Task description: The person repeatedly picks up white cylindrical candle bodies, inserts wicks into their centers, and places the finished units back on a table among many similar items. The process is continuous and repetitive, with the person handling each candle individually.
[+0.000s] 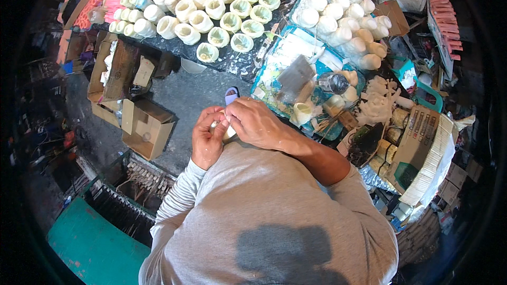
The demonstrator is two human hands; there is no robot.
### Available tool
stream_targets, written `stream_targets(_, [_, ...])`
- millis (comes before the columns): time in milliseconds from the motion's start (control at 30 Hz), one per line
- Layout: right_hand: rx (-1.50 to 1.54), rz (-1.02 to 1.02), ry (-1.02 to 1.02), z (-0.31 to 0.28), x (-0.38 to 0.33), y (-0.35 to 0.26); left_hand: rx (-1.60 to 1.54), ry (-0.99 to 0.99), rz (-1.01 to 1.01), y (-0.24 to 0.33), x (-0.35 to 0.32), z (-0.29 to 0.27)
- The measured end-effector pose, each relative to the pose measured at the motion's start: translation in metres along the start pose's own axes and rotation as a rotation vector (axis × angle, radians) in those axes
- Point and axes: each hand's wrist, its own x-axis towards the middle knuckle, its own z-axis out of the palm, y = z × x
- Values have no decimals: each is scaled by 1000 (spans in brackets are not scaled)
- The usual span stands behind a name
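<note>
Close in front of my body, my two hands meet around a small cream-coloured, wax-like piece [229,133], mostly covered by the fingers. My left hand [207,140] holds it from the left with bent fingers and thumb. From the right, my right hand [257,122] curls over its top, its fingertips pressed against the left fingers. Pale specks dot the skin of both hands. Beyond them, on a dark-covered table, stand many rounded cream and pale green cups [215,8], open at the top.
At the right, a blue-green table [259,92] bears white rounded pieces [338,13], a clear jar [332,83] and scraps. Cardboard boxes [145,129] sit on the floor at left. Pink pieces [445,26] line a board at far right. A green curved surface [95,243] lies lower left.
</note>
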Motion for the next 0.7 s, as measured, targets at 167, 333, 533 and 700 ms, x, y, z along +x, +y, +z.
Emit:
stream_targets(167, [-49, 50, -3, -2, 1, 6, -87, 41, -82, -7, 3, 6])
stream_targets(333, [74, 67, 22, -11, 5, 10, -16, 21, -46, -2, 12, 9])
stream_targets(533, [86, 138, -33, -26, 11, 12, 66, 20, -38, 13, 23, 9])
stream_targets(700, [69, 108, -29, -28, 14, 12, 66, 5, -20, 16, 28, 10])
